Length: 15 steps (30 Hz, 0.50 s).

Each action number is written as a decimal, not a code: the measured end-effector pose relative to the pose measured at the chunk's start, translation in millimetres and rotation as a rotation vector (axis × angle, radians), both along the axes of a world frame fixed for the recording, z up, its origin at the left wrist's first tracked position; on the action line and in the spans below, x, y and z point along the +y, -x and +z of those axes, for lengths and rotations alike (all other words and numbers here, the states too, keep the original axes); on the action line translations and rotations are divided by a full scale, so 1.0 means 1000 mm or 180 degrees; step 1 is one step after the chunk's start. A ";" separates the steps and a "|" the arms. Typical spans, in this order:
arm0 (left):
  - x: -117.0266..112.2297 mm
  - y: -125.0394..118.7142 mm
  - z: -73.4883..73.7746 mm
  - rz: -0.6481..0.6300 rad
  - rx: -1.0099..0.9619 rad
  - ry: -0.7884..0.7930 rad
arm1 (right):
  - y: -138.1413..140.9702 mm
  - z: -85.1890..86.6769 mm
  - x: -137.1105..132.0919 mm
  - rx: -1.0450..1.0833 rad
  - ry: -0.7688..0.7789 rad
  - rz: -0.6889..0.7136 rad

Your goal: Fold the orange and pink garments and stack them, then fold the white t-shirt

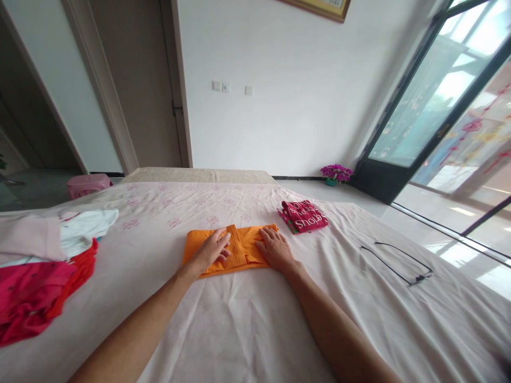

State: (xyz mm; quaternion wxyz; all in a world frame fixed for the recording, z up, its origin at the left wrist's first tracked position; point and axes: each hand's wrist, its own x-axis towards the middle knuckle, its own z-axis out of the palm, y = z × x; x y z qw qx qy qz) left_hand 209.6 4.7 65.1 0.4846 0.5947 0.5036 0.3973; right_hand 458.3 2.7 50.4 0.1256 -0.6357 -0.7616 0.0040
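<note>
An orange garment (249,247), folded into a flat strip, lies on the pale bed sheet (239,314) before me. A raised folded edge crosses its middle. My left hand (214,250) rests on its left half, the fingers loosely bent and apart. Flat on the right end lies my right hand (277,249), fingers spread. Just beyond it to the right sits a folded dark red garment (305,217) with white lettering. The part of the orange cloth under both hands is hidden.
At the left lies a heap of clothes: a pink-red garment (34,290), a red one and white ones (88,229). Eyeglasses (415,276) lie on the sheet at the right. Past the bed stand a pink stool (88,184) and purple flowers (336,173) by a glass door.
</note>
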 end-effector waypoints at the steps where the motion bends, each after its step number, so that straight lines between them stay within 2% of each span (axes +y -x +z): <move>1: -0.001 0.002 -0.002 0.0112 0.0268 -0.0214 | 0.000 0.000 0.000 0.0009 -0.0007 0.0008; 3: -0.001 0.009 -0.005 0.0263 0.0993 -0.0987 | -0.001 -0.002 0.002 0.0024 -0.0005 0.0016; 5: -0.003 0.015 -0.010 0.0100 0.1732 -0.1711 | -0.001 -0.004 0.003 0.0035 -0.0002 0.0022; 6: -0.004 0.018 -0.014 -0.0051 0.2070 -0.1917 | -0.001 -0.005 0.004 0.0038 -0.0007 0.0023; 8: -0.008 0.020 -0.023 -0.0301 0.2672 -0.2091 | -0.001 -0.006 0.005 0.0038 -0.0031 0.0022; 11: -0.014 0.019 -0.037 -0.0417 0.3240 -0.2119 | 0.000 -0.006 0.004 0.0025 -0.0059 0.0008; 15: -0.012 0.020 -0.043 -0.0487 0.3072 -0.2061 | 0.001 -0.004 0.002 0.0015 -0.0046 -0.0006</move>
